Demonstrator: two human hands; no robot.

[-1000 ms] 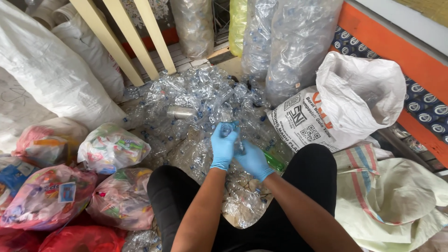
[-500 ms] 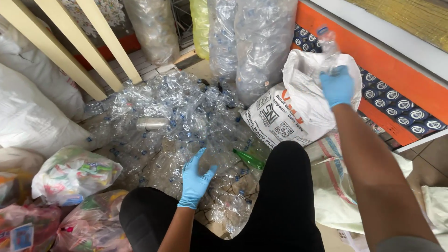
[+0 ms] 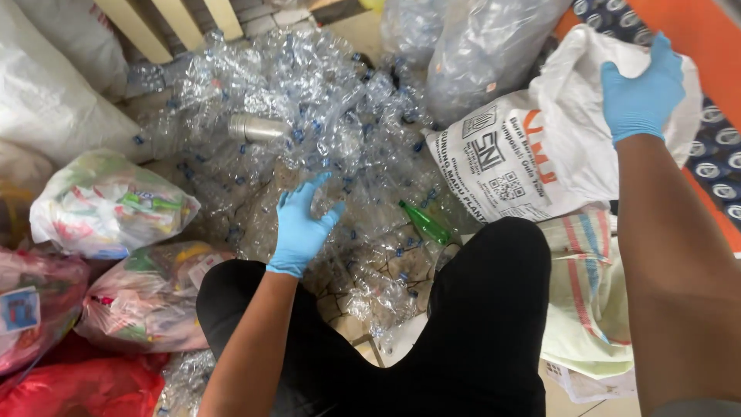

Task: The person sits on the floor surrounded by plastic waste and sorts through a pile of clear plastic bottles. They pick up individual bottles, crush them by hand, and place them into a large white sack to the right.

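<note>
Crushed clear plastic bottles [image 3: 324, 116] spread in a wide heap across the floor in front of a seated person, between the knees and up to the wooden slats at top left. Against the view a second ago, when both blue-gloved hands met low over the heap, the hands are now apart. The right hand [image 3: 639, 91] has risen to the mouth of the white printed sack [image 3: 540, 154] at right and rests on its rim; its underside is turned away, so whether it grips the cloth or has let something drop cannot be told. The left hand [image 3: 301, 224] stays over the bottles near the left knee, fingers spread and empty, closed on nothing. That shift reads as one piece carried from heap to sack, though no piece shows in the glove. Tied bags of coloured wrappers [image 3: 108, 205] crowd the left side. A green bottle [image 3: 424, 222] lies by the right knee, a grey metal can [image 3: 258, 128] higher up. The sack's inside is hidden.
</note>
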